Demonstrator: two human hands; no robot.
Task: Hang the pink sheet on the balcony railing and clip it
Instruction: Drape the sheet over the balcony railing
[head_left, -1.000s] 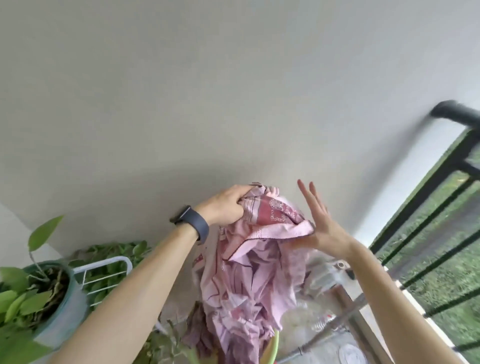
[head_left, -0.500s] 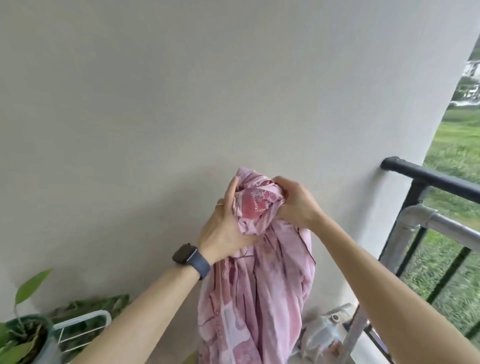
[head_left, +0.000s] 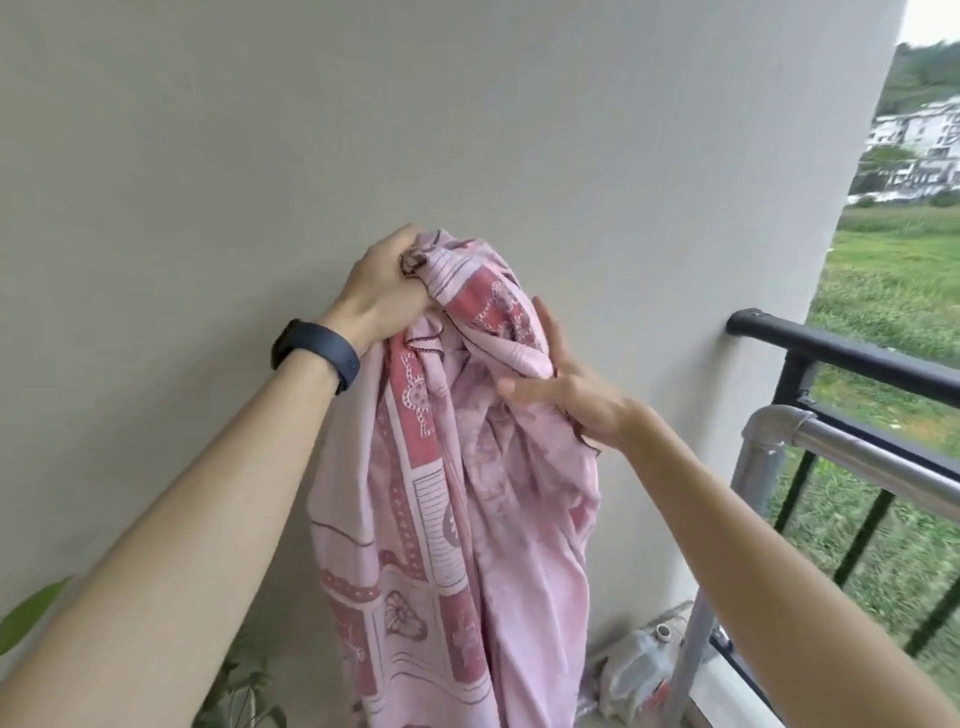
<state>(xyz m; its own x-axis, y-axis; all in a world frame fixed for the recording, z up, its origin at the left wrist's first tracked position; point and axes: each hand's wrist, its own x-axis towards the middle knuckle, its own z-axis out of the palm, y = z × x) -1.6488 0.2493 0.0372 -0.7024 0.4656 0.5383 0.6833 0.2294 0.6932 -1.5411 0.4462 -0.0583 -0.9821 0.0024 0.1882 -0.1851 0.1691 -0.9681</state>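
Head view: the left hand (head_left: 382, 291) clenches the bunched top of the pink sheet (head_left: 457, 519), well apart from the balcony railing (head_left: 857, 358). The right hand (head_left: 566, 389) lies straight-fingered on a fold, seemingly seeking an edge. Step: untangling; next, 2 hands must spread it over the railing.

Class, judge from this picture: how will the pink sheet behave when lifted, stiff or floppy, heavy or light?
Probably floppy: the pink sheet hangs in loose folds below the left hand gripping its bunched top. Likely light for its size: that one grip seems to carry it, while the right hand only touches it with straight fingers.
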